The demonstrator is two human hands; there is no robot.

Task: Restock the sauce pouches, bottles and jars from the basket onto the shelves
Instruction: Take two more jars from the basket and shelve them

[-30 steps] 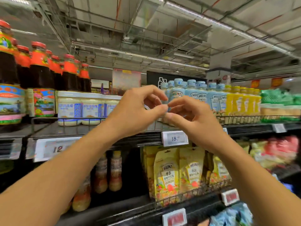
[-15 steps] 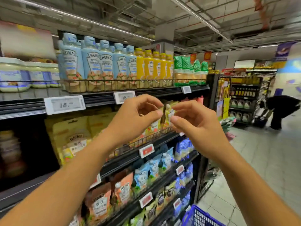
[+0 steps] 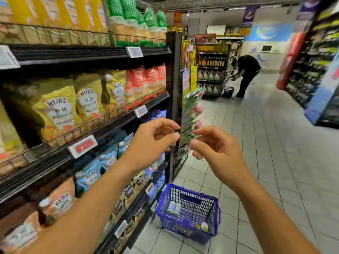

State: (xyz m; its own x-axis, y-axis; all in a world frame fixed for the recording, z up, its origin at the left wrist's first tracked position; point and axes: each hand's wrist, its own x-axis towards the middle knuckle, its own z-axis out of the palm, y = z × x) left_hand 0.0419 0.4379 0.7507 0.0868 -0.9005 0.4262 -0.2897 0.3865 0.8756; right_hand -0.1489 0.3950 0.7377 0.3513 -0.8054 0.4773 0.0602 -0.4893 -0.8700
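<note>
Hovering empty, seemingly: left hand [image 3: 148,143], right hand [image 3: 218,153].

floor [image 3: 275,162]: blue basket [image 3: 189,211] | shelves [image 3: 91,54]: pouches [image 3: 56,109], probably sauce

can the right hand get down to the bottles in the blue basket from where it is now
Probably yes. The right hand is empty, raised at chest height, and the blue basket sits open-topped on the floor below it. Nothing covers the pale bottles inside, though the person would likely need to bend down.

Two hands [image 3: 152,143], one basket [image 3: 189,211], four shelves [image 3: 91,54].
</note>
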